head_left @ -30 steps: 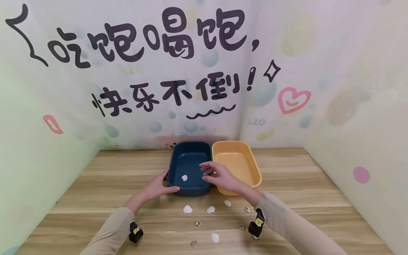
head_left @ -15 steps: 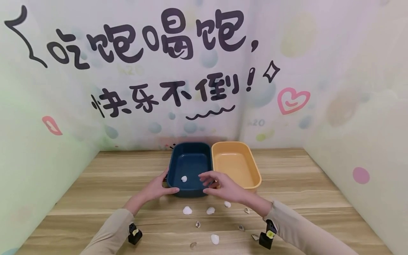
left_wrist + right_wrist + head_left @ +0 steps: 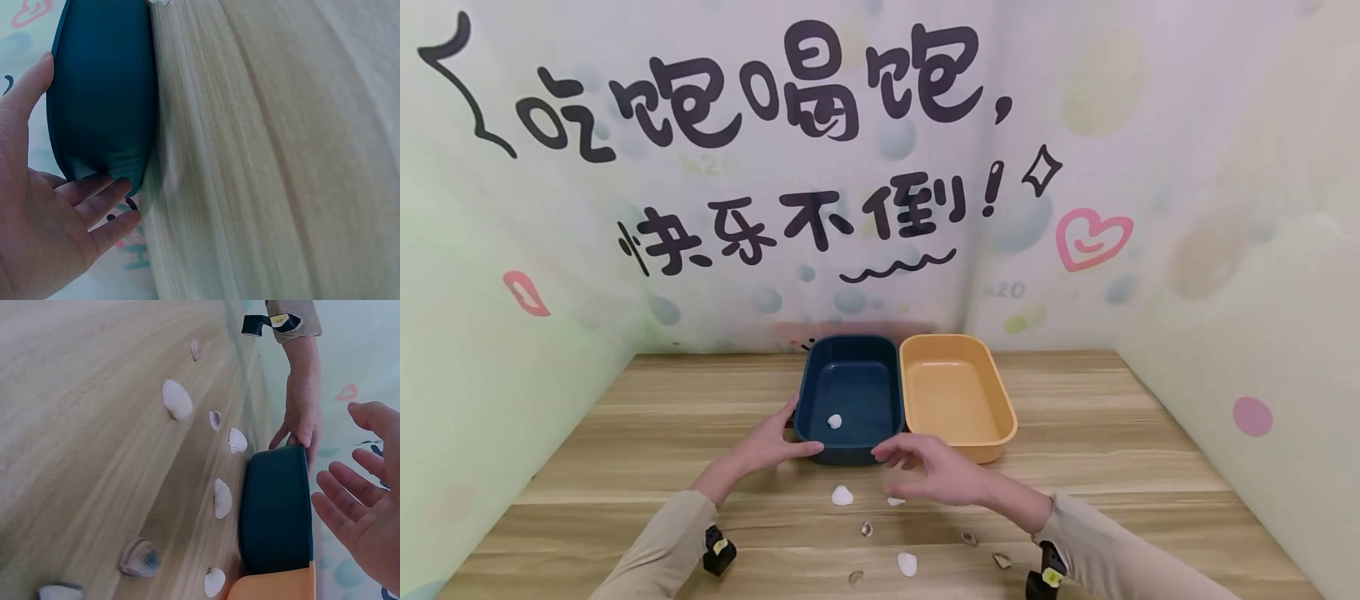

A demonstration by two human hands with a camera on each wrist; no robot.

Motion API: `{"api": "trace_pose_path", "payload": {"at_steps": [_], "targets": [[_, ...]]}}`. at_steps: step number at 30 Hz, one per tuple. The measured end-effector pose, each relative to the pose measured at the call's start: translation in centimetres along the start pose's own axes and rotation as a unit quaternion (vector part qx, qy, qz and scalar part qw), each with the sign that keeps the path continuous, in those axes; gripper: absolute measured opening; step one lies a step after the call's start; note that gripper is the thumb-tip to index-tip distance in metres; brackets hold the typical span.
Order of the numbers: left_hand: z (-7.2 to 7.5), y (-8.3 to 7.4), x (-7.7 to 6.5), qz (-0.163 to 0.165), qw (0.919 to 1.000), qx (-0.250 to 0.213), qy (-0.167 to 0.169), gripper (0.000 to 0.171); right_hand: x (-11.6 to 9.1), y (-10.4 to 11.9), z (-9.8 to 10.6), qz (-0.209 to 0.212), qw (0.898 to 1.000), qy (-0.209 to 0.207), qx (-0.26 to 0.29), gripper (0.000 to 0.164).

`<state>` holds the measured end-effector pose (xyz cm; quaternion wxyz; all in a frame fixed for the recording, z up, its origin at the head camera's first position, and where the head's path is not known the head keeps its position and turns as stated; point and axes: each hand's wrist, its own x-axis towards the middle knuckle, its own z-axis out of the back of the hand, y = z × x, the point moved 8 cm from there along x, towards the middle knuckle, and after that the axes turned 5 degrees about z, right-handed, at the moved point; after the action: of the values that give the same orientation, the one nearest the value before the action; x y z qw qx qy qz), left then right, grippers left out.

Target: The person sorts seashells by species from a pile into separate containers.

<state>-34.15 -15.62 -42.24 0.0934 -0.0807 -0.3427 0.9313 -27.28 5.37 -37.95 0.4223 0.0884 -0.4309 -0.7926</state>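
Observation:
My left hand (image 3: 769, 446) rests against the near left corner of a dark blue bin (image 3: 850, 455). Its thumb lies along the front rim, and the loosely spread fingers touch the left side. One white seashell (image 3: 834, 422) lies inside the bin. Over the table, just in front of where the two bins meet, hovers my right hand (image 3: 936, 473). The right wrist view shows its fingers apart and relaxed, holding nothing. Directly below that hand a white shell (image 3: 896, 501) is partly covered, and another white shell (image 3: 842, 495) lies to its left.
A yellow bin (image 3: 958, 392) stands flush against the blue one's right side. Nearer the person are scattered several more shells, among them a large white one (image 3: 907, 564) and a small brown one (image 3: 1002, 560). A printed cloth wall (image 3: 880, 292) closes the back.
My right hand has drawn back toward the person, from over the blue bin to in front of the bins. My left hand keeps its place at the blue bin's corner.

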Motion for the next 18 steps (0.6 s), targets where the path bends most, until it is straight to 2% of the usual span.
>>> {"api": "trace_pose_path", "payload": {"at_steps": [5, 13, 18], "targets": [[-0.1, -0.1, 0.0, -0.002, 1.0, 0.0, 0.001, 0.101, -0.5, -0.3, -0.7, 0.006, 1.0, 0.014, -0.004, 0.04], [-0.1, 0.0, 0.0, 0.002, 1.0, -0.009, 0.002, 0.101, -0.9, -0.8, -1.5, -0.008, 0.999, 0.033, -0.015, 0.04], [0.0, 0.0, 0.0, 0.003, 0.9999, -0.01, 0.003, 0.1, -0.9, -0.8, -1.6, 0.005, 0.999, 0.036, -0.031, 0.041]]}}
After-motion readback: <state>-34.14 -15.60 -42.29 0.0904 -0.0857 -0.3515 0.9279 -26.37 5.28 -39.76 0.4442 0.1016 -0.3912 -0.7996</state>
